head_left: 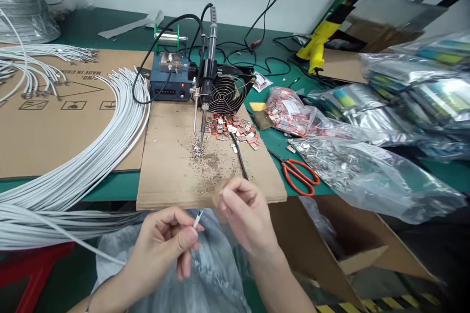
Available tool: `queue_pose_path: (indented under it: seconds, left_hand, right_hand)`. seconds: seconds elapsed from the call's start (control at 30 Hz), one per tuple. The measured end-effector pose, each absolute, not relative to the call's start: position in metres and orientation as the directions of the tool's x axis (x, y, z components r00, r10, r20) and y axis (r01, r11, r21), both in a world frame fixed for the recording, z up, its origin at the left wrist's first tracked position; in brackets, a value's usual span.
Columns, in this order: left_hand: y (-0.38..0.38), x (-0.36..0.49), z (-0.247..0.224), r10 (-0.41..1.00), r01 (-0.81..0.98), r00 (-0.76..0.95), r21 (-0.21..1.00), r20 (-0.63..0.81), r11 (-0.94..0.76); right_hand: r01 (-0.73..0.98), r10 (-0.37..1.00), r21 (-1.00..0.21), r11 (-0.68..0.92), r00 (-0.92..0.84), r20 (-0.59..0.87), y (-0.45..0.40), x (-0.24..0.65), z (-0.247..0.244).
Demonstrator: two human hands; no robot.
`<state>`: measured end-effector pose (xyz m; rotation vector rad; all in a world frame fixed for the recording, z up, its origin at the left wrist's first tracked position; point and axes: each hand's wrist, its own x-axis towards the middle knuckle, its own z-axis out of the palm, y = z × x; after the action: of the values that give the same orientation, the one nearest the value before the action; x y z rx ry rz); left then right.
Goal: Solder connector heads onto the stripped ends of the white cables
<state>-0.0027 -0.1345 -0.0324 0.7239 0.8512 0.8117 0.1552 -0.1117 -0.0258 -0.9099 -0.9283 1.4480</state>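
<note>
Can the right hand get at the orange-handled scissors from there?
Probably yes: nothing seems to lie between the right hand and the orange-handled scissors, whose handles lie on the near side. A clear bag of metal parts sits close beside them, and whether that hand is free is unclear.

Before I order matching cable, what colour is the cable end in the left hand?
The cable end in the left hand is white, shown in the head view.

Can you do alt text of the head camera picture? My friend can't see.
A person's left hand pinches a white cable near its tip; the right hand is beside it, too blurred to tell if it holds anything. Beyond, a soldering iron points down at cardboard beside orange-and-silver parts, with bundled white cables left and orange-handled scissors right.
</note>
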Motion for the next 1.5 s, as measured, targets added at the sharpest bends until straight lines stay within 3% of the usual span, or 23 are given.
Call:
queue_pose_path:
  seconds: [0.13, 0.33, 0.43, 0.6, 0.83, 0.93, 1.0, 1.1, 1.17, 1.23, 1.33, 1.4, 1.5]
  left_hand:
    - [-0.133, -0.007, -0.03, 0.829, -0.283, 0.418, 0.814, -0.372, 0.508]
    - [-0.139, -0.011, -0.039, 0.923, -0.057, 0.31, 0.965, -0.227, 0.256]
    - [-0.14, -0.014, -0.042, 0.93, 0.028, 0.335, 0.989, -0.149, 0.148]
    - [-0.139, -0.016, -0.039, 0.887, 0.02, 0.416, 0.977, -0.201, 0.212]
    - [-0.14, -0.013, -0.036, 0.848, -0.021, 0.437, 0.939, -0.301, 0.344]
    - [-0.139, -0.007, -0.035, 0.832, -0.15, 0.415, 0.874, -0.368, 0.462]
    - [-0.139, -0.002, -0.035, 0.823, -0.244, 0.414, 0.824, -0.388, 0.511]
    - [-0.138, -0.001, -0.036, 0.822, -0.323, 0.428, 0.786, -0.376, 0.527]
    - [-0.138, -0.004, -0.036, 0.821, -0.323, 0.44, 0.789, -0.364, 0.522]
    - [-0.138, -0.008, -0.035, 0.818, -0.297, 0.45, 0.804, -0.358, 0.516]
    - [-0.138, -0.015, -0.034, 0.796, -0.237, 0.497, 0.828, -0.346, 0.507]
    - [-0.139, -0.018, -0.034, 0.771, -0.193, 0.535, 0.839, -0.344, 0.509]
    - [-0.139, -0.022, -0.033, 0.739, -0.136, 0.577, 0.851, -0.348, 0.507]
  right_hand:
    - [-0.021, 0.966, -0.998, -0.054, -0.253, -0.047, -0.113, 0.16, -0.022]
    - [0.131, 0.957, -0.991, -0.002, -0.287, -0.04, -0.113, 0.156, -0.012]
    - [0.189, 0.942, -0.981, 0.047, -0.336, -0.019, -0.111, 0.16, -0.009]
    - [0.193, 0.896, -0.981, 0.028, -0.44, -0.061, -0.108, 0.168, -0.009]
    - [0.034, 0.875, -0.987, -0.154, -0.459, -0.152, -0.108, 0.162, -0.013]
    - [-0.053, 0.941, -0.997, -0.047, -0.337, -0.027, -0.114, 0.151, -0.021]
    - [-0.007, 0.97, -0.987, 0.159, -0.186, 0.158, -0.12, 0.142, -0.027]
    - [0.199, 0.851, -0.831, 0.52, -0.046, 0.522, -0.126, 0.134, -0.033]
    - [0.224, 0.786, -0.756, 0.615, -0.096, 0.611, -0.126, 0.136, -0.031]
    - [0.176, 0.829, -0.812, 0.556, -0.195, 0.525, -0.124, 0.143, -0.027]
    - [0.181, 0.897, -0.925, 0.334, -0.363, 0.253, -0.118, 0.157, -0.015]
    - [0.221, 0.879, -0.944, 0.246, -0.462, 0.121, -0.114, 0.164, -0.007]
    - [0.247, 0.827, -0.947, 0.205, -0.561, 0.033, -0.11, 0.169, 0.003]
